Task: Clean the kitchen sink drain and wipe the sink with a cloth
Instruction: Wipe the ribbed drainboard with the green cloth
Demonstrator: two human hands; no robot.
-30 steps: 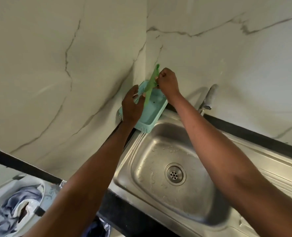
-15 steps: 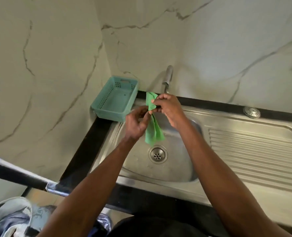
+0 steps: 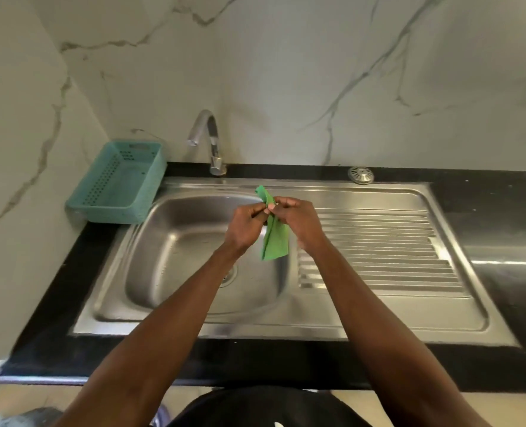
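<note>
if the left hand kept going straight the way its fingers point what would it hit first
The left hand points up-right at the cloth it already pinches; just past that is the right hand. Beyond them probably the sink back rim, though depth is unclear.

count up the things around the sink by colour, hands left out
green: 1, the cloth pinched by the left hand and right hand
teal: 1, the basket
silver metal: 3, the sink, faucet and round strainer
total: 5

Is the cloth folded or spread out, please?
Folded: the cloth hangs doubled over, pinched by the left hand and right hand.
</note>
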